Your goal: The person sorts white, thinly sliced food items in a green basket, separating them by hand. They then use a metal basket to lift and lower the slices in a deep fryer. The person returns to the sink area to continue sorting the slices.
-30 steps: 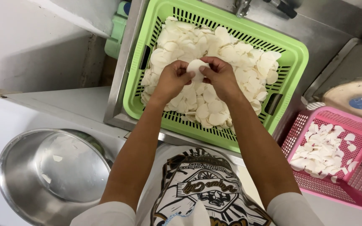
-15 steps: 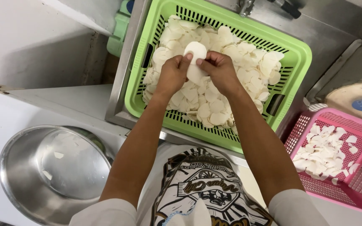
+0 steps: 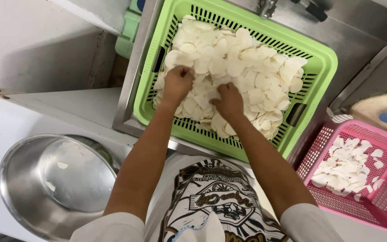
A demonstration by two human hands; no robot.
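Steel bowl (image 3: pixel 54 183), pink basket (image 3: pixel 384 210) of peelings, tap (image 3: pixel 267 6)

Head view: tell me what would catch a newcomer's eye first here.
The bright green basket in the sink, heaped with pale white slices, dominates the upper middle. Both hands are in the pile: the left hand and right hand rest on the slices. A pink basket of peelings sits lower right, and a large steel bowl lower left.
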